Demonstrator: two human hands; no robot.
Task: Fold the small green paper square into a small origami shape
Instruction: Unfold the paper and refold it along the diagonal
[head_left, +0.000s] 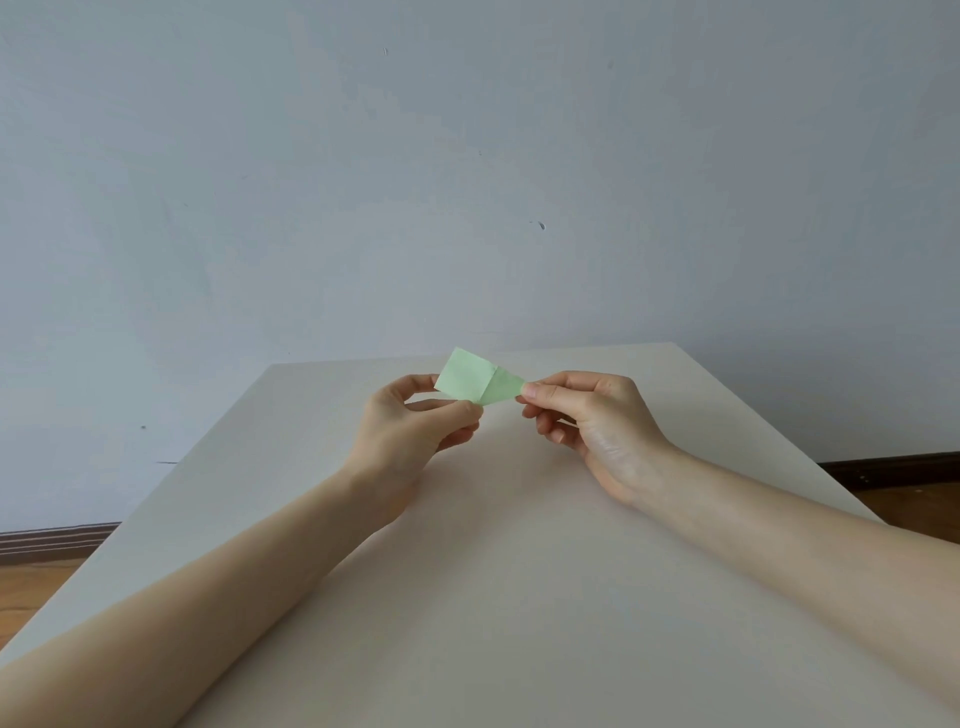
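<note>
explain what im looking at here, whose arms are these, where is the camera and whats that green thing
There is no machine here: these are a person's two bare arms. The single picture comes from a camera worn on that person's head, looking forward and down, so the arms reach in from the bottom edge as if they were your own.

The left hand and the right hand are raised above a pale table that stands against a plain wall. Between them they hold a small green paper, already partly folded, with a crease across it. The left hand pinches its left end and lower edge; the right hand pinches the narrow right tip. The paper is off the table. Wooden floor shows at the sides.
</note>
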